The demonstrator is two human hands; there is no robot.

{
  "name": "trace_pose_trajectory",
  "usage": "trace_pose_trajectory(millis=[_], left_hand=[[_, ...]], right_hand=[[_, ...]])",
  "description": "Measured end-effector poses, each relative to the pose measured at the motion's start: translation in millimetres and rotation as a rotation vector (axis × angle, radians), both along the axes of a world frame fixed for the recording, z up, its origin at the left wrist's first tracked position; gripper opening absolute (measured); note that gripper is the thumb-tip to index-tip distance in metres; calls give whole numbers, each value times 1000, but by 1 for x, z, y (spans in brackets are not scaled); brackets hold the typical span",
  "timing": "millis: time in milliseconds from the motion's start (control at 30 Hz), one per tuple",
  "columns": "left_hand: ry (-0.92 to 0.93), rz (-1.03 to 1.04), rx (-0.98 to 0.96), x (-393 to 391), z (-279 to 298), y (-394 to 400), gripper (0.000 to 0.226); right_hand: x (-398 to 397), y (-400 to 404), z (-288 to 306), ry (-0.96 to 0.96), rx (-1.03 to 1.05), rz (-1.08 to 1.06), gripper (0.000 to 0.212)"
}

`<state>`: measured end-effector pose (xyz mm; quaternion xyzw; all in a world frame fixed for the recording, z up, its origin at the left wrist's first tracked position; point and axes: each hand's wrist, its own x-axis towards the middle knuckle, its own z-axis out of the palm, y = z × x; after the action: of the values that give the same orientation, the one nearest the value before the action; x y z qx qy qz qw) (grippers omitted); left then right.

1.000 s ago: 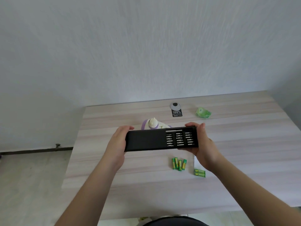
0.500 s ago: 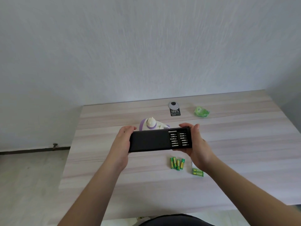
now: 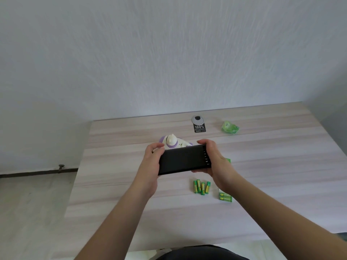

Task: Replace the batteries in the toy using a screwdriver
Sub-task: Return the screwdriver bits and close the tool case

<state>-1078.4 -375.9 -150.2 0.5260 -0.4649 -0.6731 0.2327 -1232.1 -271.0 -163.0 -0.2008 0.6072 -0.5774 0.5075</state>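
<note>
floor shows at the lower left of the frame, then the pale wood table (image 3: 116, 184) fills the middle and right. left hand (image 3: 150, 166) grips the left end of a black screwdriver case (image 3: 183, 159), thumb over the top edge and fingers curled beneath. the case is held above the table at frame centre, its long axis running left to right, tilted slightly up toward the right. right hand (image 3: 213, 159) grips the right end, fingers wrapped round it, where a thin strip of bits shows; the inner tray looks almost fully slid in, and i cannot tell which way it is travelling. just behind the case, toward the upper centre, sits the toy (image 3: 173, 142), white with purple trim, partly hidden by the case. below and right of the case lie loose batteries (image 3: 201, 187) in a small row, and a green pack (image 3: 225, 197) just right of them, partly under the right forearm. farther up the frame lie a grey and black card (image 3: 199, 124) and a crumpled green wrapper (image 3: 230, 127). since the tray runs along the case's long axis and its exposed end sits in the right hand, that hand looks best placed to work it while the left one steadies the sleeve.
</note>
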Motion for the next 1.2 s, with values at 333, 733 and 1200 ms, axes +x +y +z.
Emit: trace_pose_trajectory(millis=[333, 733, 1200], left_hand=[[244, -204, 142, 12, -6, -2, 43], [201, -104, 167, 8, -21, -1, 37], [134, -72, 184, -5, -35, 19, 28]], right_hand=[[-8, 3, -16, 207, 69, -42, 68], [-13, 4, -21, 164, 18, -8, 40], [-27, 23, -35, 77, 20, 54, 23]])
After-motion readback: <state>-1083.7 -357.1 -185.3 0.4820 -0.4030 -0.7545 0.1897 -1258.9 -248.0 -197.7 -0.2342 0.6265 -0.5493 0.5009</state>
